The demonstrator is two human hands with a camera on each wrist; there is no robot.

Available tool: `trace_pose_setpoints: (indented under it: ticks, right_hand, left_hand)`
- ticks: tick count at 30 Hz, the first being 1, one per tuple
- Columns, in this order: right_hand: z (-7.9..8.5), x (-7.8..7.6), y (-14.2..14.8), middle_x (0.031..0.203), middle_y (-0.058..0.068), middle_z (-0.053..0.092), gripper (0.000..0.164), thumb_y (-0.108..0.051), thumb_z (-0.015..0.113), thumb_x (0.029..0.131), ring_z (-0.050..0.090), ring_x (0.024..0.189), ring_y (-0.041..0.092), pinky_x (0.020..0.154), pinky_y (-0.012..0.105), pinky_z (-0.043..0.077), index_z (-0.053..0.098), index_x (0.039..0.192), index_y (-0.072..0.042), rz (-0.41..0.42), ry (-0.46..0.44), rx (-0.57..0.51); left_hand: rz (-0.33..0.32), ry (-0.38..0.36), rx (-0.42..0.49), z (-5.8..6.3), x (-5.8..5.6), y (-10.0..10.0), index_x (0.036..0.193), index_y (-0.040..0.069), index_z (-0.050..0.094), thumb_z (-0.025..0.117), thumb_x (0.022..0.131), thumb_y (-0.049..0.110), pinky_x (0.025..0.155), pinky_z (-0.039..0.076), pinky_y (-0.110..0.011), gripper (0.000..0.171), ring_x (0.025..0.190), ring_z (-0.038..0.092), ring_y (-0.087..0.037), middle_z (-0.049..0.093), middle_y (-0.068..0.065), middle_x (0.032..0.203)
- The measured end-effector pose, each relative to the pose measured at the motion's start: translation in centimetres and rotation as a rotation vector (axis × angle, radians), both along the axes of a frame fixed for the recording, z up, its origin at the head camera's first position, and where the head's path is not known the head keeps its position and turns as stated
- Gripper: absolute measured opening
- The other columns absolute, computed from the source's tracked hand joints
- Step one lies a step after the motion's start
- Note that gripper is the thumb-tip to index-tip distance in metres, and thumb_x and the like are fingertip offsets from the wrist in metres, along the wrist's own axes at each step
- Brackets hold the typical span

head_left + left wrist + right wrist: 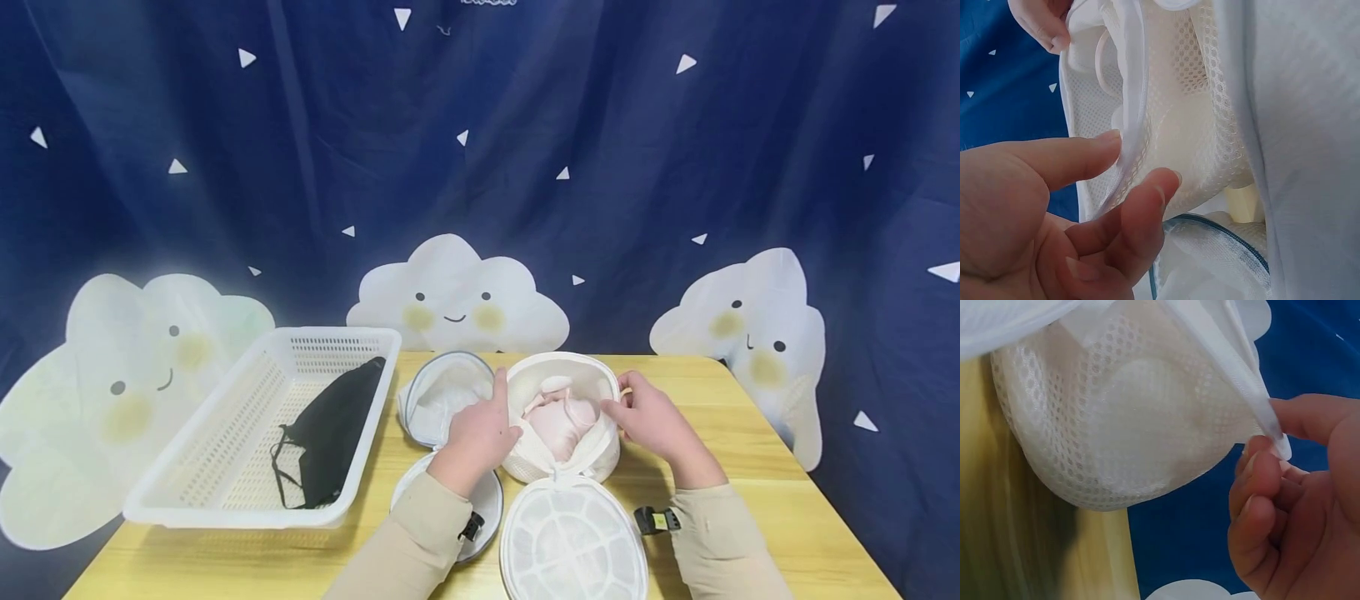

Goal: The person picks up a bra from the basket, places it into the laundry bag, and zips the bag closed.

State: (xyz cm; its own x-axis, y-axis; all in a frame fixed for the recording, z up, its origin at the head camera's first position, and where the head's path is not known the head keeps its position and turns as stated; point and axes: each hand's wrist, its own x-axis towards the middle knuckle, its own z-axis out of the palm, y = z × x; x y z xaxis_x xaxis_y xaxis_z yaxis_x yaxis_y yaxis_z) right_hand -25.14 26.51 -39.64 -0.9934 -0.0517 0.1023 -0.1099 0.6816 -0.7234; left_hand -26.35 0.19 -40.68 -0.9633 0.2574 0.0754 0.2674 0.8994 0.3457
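A round white mesh laundry bag (528, 463) stands upright on the table, its zip lid (573, 542) folded down toward me. Inside lies a pale pink garment (558, 427) with thin straps. My right hand (654, 418) pinches the bag's right rim between thumb and fingers, as the right wrist view shows. On the left side, my left hand (480, 429) has its thumb at the rim (1134, 125) and its fingers spread apart from the thumb, outside the mesh.
Left of the bag sits a smaller mesh bag (448, 398) with dark edging; its round lid (491, 504) lies partly under my left forearm. A white plastic basket (225, 518) farther left holds a black strapped garment (336, 433). A blue curtain (480, 192) hangs behind the table.
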Motion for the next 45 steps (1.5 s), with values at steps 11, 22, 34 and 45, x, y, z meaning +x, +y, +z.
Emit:
trace_pose_setpoints:
  ticks: [11, 22, 34, 45]
  right_hand:
    - [0.2, 0.2, -0.1, 0.069, 0.016, 0.058, 0.026, -0.01, 0.055, 0.098, 0.051, 0.051, 0.02, 0.048, 0.03, 0.043, 0.046, 0.12, 0.001, 0.043, -0.04, -0.052]
    - [0.4, 0.2, 0.5, 0.074, 0.012, 0.058, 0.026, -0.007, 0.05, 0.1, 0.051, 0.053, 0.02, 0.048, 0.03, 0.043, 0.048, 0.122, 0.005, 0.049, 0.0, -0.072]
    - [1.2, 0.1, 1.4, 0.078, 0.014, 0.06, 0.039, -0.013, 0.049, 0.102, 0.054, 0.057, 0.024, 0.052, 0.032, 0.045, 0.042, 0.137, 0.004, -0.003, 0.052, -0.08]
    - [1.4, 0.2, 1.5, 0.078, 0.013, 0.059, 0.04, -0.017, 0.05, 0.105, 0.056, 0.064, 0.026, 0.055, 0.031, 0.046, 0.042, 0.14, 0.002, -0.018, 0.062, -0.089]
  left_hand:
    - [-0.033, -0.024, 0.039, 0.0, -0.2, -0.2, 0.162, 0.009, 0.01, 0.07, 0.094, 0.023, 0.049, 0.042, -0.038, 0.092, 0.05, 0.051, -0.021, 0.053, -0.002, 0.058]
    - [-0.054, -0.013, 0.114, 1.3, -0.2, -1.2, 0.161, 0.009, 0.014, 0.071, 0.092, 0.023, 0.058, 0.047, -0.04, 0.091, 0.06, 0.056, -0.022, 0.061, -0.005, 0.071]
    - [-0.052, -0.103, 0.306, 3.2, -0.2, -2.1, 0.162, 0.014, 0.016, 0.072, 0.093, 0.022, 0.064, 0.051, -0.04, 0.089, 0.065, 0.063, -0.018, 0.067, -0.001, 0.076]
    - [-0.051, -0.172, 0.455, 3.5, -0.3, -3.1, 0.16, 0.015, 0.021, 0.07, 0.094, 0.017, 0.059, 0.05, -0.036, 0.082, 0.058, 0.065, -0.014, 0.065, 0.004, 0.073]
